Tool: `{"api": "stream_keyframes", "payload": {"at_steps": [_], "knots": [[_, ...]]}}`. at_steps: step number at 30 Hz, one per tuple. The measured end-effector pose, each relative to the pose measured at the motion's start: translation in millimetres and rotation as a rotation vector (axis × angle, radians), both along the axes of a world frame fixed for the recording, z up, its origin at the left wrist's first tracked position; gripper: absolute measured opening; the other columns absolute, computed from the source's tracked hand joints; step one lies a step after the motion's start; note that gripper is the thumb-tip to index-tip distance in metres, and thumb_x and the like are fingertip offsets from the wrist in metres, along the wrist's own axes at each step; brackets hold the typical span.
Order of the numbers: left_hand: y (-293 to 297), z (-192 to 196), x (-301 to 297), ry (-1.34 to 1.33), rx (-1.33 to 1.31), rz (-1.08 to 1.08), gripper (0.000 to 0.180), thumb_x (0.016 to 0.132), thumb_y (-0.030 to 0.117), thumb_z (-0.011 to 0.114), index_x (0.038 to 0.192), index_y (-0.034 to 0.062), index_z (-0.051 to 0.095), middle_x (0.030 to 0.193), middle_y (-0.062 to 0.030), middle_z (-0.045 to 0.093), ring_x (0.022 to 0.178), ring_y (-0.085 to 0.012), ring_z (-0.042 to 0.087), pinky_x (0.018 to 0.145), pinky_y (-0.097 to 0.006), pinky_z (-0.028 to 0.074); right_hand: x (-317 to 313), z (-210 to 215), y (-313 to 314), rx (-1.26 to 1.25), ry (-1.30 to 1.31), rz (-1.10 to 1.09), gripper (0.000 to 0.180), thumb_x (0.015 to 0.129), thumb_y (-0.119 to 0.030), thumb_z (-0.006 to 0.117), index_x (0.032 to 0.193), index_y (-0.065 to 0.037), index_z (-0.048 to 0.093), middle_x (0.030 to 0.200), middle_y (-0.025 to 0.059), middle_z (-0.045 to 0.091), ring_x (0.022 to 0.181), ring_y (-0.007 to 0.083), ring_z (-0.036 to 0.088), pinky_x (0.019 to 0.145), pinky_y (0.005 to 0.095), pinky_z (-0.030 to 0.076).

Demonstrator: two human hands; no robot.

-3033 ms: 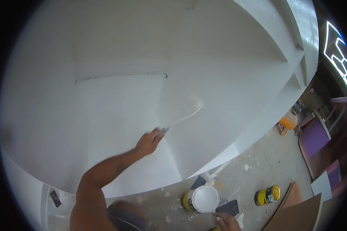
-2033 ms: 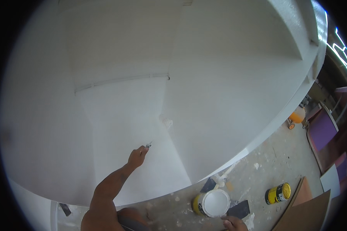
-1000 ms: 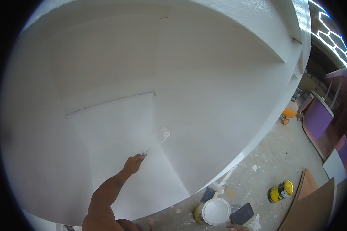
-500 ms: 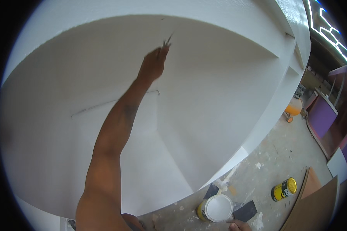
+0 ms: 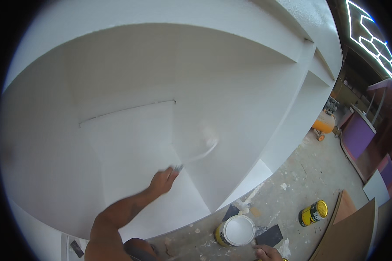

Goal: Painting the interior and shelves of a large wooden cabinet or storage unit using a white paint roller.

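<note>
My left hand [image 5: 162,182] reaches into a large white curved cabinet-like structure [image 5: 117,69], low near an inner corner. Its fingers close round what looks like a putty knife [image 5: 179,168], its grey blade blurred by motion. Beyond the blade, a pale, shiny streak [image 5: 204,153] curves across the inner panel. At the lower edge, my right hand [image 5: 268,253] is curled, and what it holds, if anything, is hidden. Just left of it stands a yellow can [image 5: 221,235] with a round white top. A dark flat sheet [image 5: 270,236] lies on the floor beside the can.
A yellow and black tin [image 5: 312,213] stands on the stained concrete floor [image 5: 292,174]. Brown curved boards [image 5: 353,230] lean at the lower right. Farther back are an orange compressor [image 5: 323,122] and purple panels [image 5: 358,135]. A thin dark line [image 5: 126,113] crosses the inner back wall.
My left hand has swept down from the upper wall to the lower corner, still gripping the tool. The pale streak shows now. My right hand remains low; the view has shifted slightly.
</note>
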State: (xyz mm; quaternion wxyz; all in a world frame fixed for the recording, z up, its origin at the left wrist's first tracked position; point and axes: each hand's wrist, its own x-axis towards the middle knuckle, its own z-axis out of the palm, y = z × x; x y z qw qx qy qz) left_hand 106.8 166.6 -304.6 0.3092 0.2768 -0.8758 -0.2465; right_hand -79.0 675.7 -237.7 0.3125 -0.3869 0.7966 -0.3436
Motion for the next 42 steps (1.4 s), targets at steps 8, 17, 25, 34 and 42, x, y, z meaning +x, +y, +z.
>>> {"api": "stream_keyframes", "payload": {"at_steps": [8,17,25,34,42], "knots": [[-4.8,354.1,-122.4,0.547,-0.138,-0.049,0.054,0.106,0.048,0.043,0.089,-0.0016,0.057,0.072,-0.0235,0.061,0.068,-0.0405,0.061,0.066,-0.048,0.046,-8.5,-4.6,4.7,-0.066,0.024,0.027,0.047,0.105,-0.040,0.051,0.124,0.001,0.064,0.091,0.0085,0.067,0.082,0.0183,0.062,0.079,0.0335,0.051],[20.5,0.4,-19.5,-0.011,-0.126,0.140,0.051,0.104,0.042,0.048,0.125,-0.0034,0.059,0.075,-0.0305,0.066,0.073,-0.0489,0.067,0.066,-0.054,0.053,-20.8,13.3,4.4,-0.153,0.085,0.009,0.044,0.106,-0.036,0.050,0.120,0.002,0.067,0.098,0.0132,0.070,0.087,0.0222,0.064,0.083,0.0358,0.051],[-36.3,-9.2,-25.7,0.072,-0.193,0.026,0.047,0.108,0.043,0.037,0.129,0.0059,0.056,0.106,-0.0242,0.066,0.100,-0.0431,0.062,0.089,-0.051,0.049,-24.2,-1.7,2.0,-0.105,0.056,0.109,0.043,0.107,-0.033,0.047,0.117,0.004,0.067,0.093,0.0121,0.066,0.084,0.0234,0.059,0.079,0.0368,0.048],[-116.8,301.3,-99.3,0.234,-0.754,0.178,0.039,0.101,0.015,0.045,0.138,0.0000,0.050,0.124,-0.0244,0.062,0.110,-0.0404,0.060,0.097,-0.048,0.049,-71.8,-52.4,-32.7,-0.089,-0.110,0.185,0.044,0.108,-0.036,0.045,0.128,0.000,0.063,0.094,0.0090,0.064,0.086,0.0209,0.056,0.079,0.0353,0.048],[53.6,60.4,17.7,-0.183,0.136,0.109,0.059,0.105,0.057,0.035,0.099,0.0042,0.061,0.087,-0.0218,0.067,0.091,-0.0446,0.064,0.086,-0.054,0.050,-195.3,-189.5,-55.1,-0.149,-0.016,0.367,0.049,0.106,-0.039,0.046,0.124,0.000,0.068,0.089,0.0163,0.070,0.078,0.0264,0.066,0.072,0.0393,0.056]]}}
